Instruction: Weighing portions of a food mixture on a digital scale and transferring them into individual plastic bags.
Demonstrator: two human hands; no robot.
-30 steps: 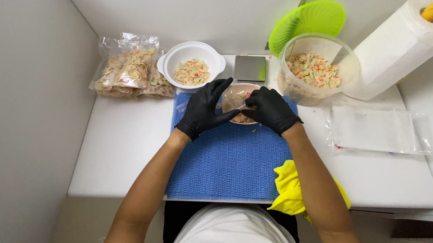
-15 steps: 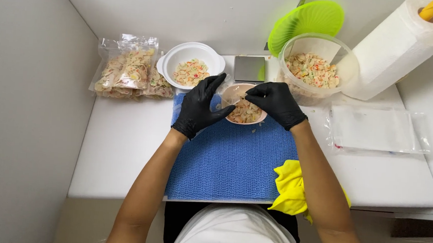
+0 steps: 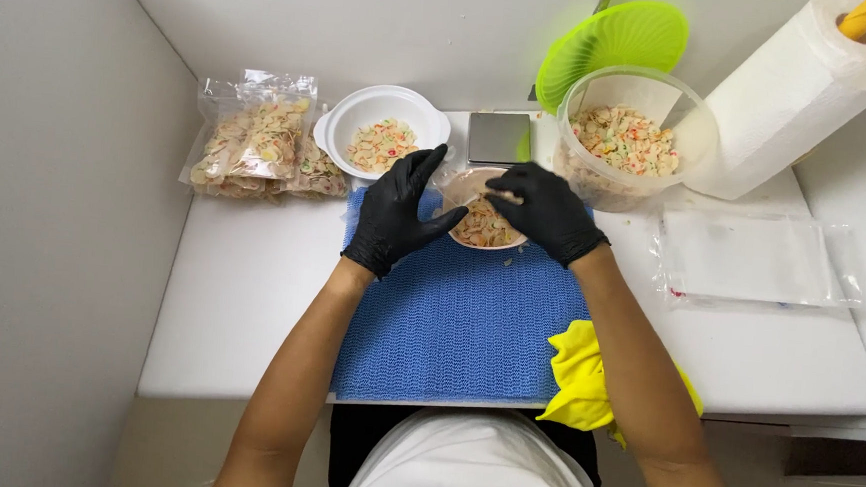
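Both gloved hands meet at a small clear bag [image 3: 484, 222] of colourful pasta shapes on the blue mat [image 3: 458, 325]. Left hand [image 3: 400, 211] spreads its fingers wide against the bag's side; right hand [image 3: 545, 210] pinches its top edge. Filled bags [image 3: 258, 148] lie beyond the left fingers, and the big tub [image 3: 630, 135] past the right fingers is well stocked, so plenty looks left.

Filled clear plastic bags [image 3: 258, 148] lay stacked at the 10 o'clock corner of the counter [image 3: 240, 292], against the left wall. They were rectangular, transparent, and held pale pieces flecked with red and green. A flat stack of empty clear bags [image 3: 753, 258] lay at 3 o'clock, rectangular and colourless. A small square device with a dark grey face [image 3: 499, 137] stood at 12 o'clock; whether it was a screen could not be told.
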